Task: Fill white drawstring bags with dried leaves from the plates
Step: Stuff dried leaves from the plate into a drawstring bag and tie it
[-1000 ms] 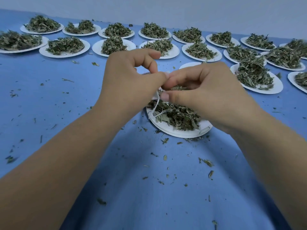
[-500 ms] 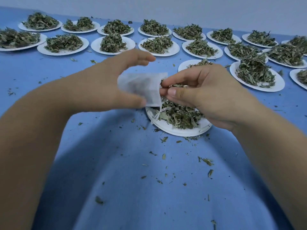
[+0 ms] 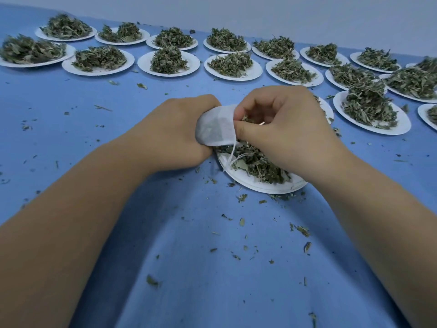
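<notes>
Over the near plate [image 3: 260,187], the white drawstring bag [image 3: 216,127] is clasped by the left hand [image 3: 175,133] and pinched at its rim by the right hand [image 3: 283,133], presumably so stray dried leaves [image 3: 260,166] are caught.

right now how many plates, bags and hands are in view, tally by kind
white plates: 19, some cropped or partly hidden
white drawstring bag: 1
hands: 2, left hand and right hand
total: 22

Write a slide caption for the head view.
Left hand grips a white drawstring bag over a plate of dried leaves; right hand pinches the bag's rim, with more heaped plates behind.
</notes>
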### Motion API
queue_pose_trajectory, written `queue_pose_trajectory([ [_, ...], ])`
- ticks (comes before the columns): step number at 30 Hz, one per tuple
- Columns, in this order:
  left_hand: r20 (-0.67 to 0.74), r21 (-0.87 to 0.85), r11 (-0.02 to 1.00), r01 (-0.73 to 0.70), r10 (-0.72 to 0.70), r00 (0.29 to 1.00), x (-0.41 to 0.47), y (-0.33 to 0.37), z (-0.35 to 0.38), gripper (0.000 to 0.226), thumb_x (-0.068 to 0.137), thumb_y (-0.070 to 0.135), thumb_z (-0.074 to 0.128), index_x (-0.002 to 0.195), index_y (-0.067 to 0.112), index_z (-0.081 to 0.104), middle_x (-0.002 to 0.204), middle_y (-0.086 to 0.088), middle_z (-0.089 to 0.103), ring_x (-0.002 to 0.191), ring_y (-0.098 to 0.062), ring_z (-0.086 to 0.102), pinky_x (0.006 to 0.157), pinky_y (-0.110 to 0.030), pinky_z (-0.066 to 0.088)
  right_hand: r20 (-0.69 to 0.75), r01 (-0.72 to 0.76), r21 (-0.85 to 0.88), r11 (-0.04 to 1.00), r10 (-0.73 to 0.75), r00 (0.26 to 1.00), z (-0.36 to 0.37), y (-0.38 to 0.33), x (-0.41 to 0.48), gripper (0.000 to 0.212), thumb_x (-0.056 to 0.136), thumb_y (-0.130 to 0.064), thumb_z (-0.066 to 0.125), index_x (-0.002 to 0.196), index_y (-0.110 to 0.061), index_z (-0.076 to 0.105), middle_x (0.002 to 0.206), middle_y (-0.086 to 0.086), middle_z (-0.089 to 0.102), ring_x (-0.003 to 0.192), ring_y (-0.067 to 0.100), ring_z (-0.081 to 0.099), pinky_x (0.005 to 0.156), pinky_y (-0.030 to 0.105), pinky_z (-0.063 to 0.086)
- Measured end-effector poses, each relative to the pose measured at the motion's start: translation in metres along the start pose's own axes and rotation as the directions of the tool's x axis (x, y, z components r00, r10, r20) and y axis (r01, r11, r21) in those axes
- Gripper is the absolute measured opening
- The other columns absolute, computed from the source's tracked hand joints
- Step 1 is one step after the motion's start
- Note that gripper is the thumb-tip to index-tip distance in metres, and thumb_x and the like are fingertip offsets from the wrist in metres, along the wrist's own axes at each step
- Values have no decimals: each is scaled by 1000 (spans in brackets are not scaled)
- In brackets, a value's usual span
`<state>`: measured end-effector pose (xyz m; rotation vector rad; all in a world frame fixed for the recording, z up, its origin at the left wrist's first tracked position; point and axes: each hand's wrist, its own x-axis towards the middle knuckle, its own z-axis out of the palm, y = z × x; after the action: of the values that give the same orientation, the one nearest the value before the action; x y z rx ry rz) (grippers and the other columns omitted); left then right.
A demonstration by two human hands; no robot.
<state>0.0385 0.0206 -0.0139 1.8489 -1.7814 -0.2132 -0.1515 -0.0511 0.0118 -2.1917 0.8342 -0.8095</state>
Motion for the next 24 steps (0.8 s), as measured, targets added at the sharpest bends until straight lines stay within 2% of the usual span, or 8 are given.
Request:
queue_pose_trajectory([
  [3,-81,-43,999,-18,14,997,0,-2,-5,29,77,34,73,100,35,56,82,11,61,77,-3,56,58,-31,46,9,7,6,1000,-8,1000,-1,-9,7,8,84,-26,82,81,-33,78,67,-13,73,55,3,65,55,21,51],
  [7,-152,-108,994,27,-44,987,-1,1,-7,31,71,45,68,98,41,52,83,15,61,78,-1,56,58,-29,46,220,43,32,999,-49,974,-11,-29,16,24,93,-15,73,95,-38,77,85,-16,78,83,14,76,79,43,62],
  [9,-178,-136,990,45,-69,982,0,0,-7,27,72,44,69,91,42,50,87,23,59,77,1,55,56,-23,42,279,86,-2,996,-82,957,-16,-34,21,29,93,-6,69,103,-31,78,87,-23,76,79,2,74,72,30,62],
  [12,-227,-170,984,45,-84,970,1,-1,-7,26,74,38,74,77,44,49,78,23,57,67,-1,52,49,-13,34,247,114,-42,993,-100,964,-17,-37,27,19,86,-1,75,96,-17,78,71,-24,73,60,-7,67,53,7,46],
  [17,-245,-257,966,-4,-61,968,2,6,-4,27,76,28,77,76,40,52,74,24,59,64,3,53,53,-10,38,153,236,-242,941,-203,967,-7,-44,35,12,80,-8,76,84,-19,78,77,-10,74,73,5,71,69,23,56],
  [19,-264,-269,963,-5,-69,962,1,8,-6,30,77,26,76,77,44,51,73,28,58,65,7,54,53,-7,37,107,262,-290,920,-241,965,-5,-46,35,12,83,-14,75,84,-24,80,70,-21,69,66,4,65,63,15,48],
  [22,-297,-286,958,3,-91,951,1,6,-11,24,78,25,74,87,41,59,77,18,60,70,1,55,53,-11,39,98,249,-267,931,-231,968,-10,-50,33,10,92,-25,73,86,-23,81,51,-36,54,52,-6,55,52,4,36],
  [24,-310,-303,953,25,-124,943,1,3,-12,20,78,28,75,92,36,63,80,12,61,71,-1,56,54,-13,41,180,203,-193,960,-169,969,-17,-50,31,20,98,-28,65,91,-16,80,50,-27,57,44,-7,52,46,3,35],
])
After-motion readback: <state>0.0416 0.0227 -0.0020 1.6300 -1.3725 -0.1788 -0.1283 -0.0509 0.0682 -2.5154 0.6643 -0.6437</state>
